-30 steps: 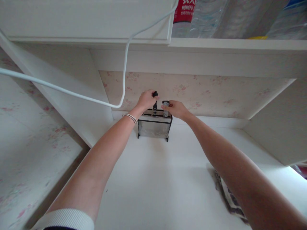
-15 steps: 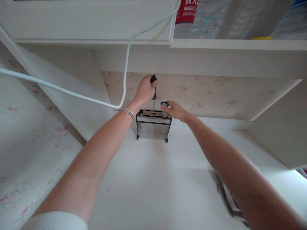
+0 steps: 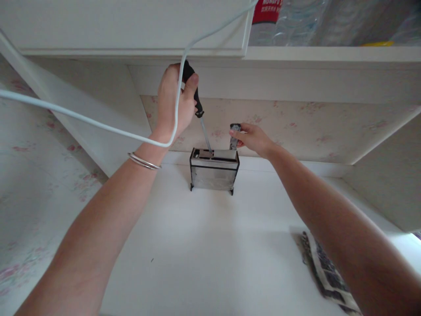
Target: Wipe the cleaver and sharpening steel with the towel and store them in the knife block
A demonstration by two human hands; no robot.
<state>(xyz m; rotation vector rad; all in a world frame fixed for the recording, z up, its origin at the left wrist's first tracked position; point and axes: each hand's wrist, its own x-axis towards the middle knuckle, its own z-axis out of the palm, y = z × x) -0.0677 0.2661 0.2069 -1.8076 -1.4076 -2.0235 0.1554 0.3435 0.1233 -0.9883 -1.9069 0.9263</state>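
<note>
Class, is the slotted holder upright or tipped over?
Upright: the slotted holder stands on its black feet, its slotted top facing up.

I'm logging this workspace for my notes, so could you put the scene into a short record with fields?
left hand: left hand grips black-handled tool, shaft end at holder's top
right hand: right hand pinches small grey item near holder's top; contact unclear
holder: slotted holder, upright on white surface
nearby: white cable, patterned cloth
</note>
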